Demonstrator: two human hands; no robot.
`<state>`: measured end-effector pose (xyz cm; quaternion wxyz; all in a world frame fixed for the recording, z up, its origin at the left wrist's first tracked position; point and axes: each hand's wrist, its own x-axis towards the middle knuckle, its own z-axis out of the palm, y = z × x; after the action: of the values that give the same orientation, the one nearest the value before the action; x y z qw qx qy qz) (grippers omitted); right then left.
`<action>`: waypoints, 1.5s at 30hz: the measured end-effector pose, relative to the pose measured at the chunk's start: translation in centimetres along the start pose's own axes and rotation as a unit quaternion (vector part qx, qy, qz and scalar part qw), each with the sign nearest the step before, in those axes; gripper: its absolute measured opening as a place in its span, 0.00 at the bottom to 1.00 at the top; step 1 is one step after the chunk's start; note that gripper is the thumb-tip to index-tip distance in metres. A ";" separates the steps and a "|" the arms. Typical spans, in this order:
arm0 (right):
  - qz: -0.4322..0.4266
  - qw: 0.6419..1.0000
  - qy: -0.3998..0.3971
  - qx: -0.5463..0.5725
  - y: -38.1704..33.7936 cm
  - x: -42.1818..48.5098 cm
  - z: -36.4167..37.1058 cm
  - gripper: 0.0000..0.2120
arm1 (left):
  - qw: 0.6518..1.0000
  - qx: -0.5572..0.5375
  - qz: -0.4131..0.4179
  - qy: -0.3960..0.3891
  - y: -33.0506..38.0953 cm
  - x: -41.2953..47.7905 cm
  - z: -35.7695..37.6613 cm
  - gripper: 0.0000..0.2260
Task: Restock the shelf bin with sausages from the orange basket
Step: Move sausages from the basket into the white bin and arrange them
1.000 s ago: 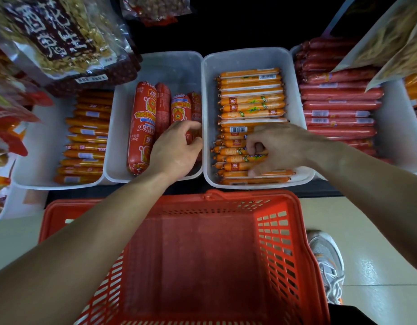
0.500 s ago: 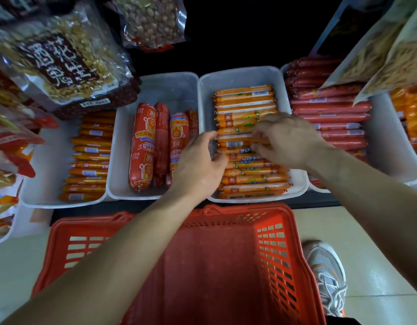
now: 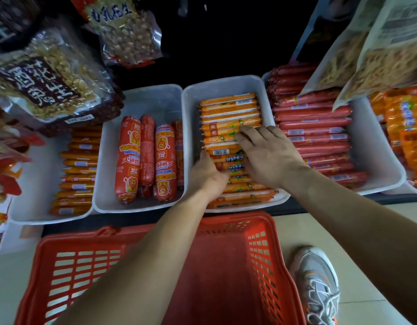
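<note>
- As the slim orange-wrapped sausages [image 3: 228, 118] lie stacked crosswise in the white plastic shelf bin [image 3: 226, 83], I judge the step in hand to be levelling and squaring the row.
- My right hand [image 3: 270, 158] lies flat on the stack, fingers spread straight, pressing down and holding nothing.
- My left hand [image 3: 208, 177] is bent down against the sausages' left ends; whether it pinches one I cannot tell.
- Recommended practice: press evenly with the right palm, square the ends with the left, and keep the front sausages from rolling over the low front rim.
- The red-orange slatted plastic basket [image 3: 261, 231] stands just below the bin; my forearms hide part of its floor.
- Fat red sausages [image 3: 127, 158] occupy the neighbouring bin [image 3: 142, 95] on the left; long red ones [image 3: 313, 127] lie to the right.
</note>
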<state>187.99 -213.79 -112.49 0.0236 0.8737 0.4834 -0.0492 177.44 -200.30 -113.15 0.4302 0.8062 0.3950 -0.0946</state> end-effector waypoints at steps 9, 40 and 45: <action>0.001 1.000 -0.014 0.007 -0.2 -0.2 -0.2 0.33 | 0.998 0.020 -0.056 0.018 0.7 -0.5 1.1 0.24; -0.180 0.957 -0.089 0.211 -6.4 2.6 -0.9 0.16 | 0.946 0.222 0.233 0.028 -4.8 -7.9 -13.7 0.10; -0.232 0.956 -0.147 0.104 -7.5 3.3 1.0 0.14 | 0.961 0.147 0.213 0.094 -8.6 -7.3 -15.1 0.09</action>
<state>183.30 -207.07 -113.80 -0.0091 0.7179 0.6566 -0.2312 163.57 -190.00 -105.63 0.2778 0.9313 0.2350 0.0184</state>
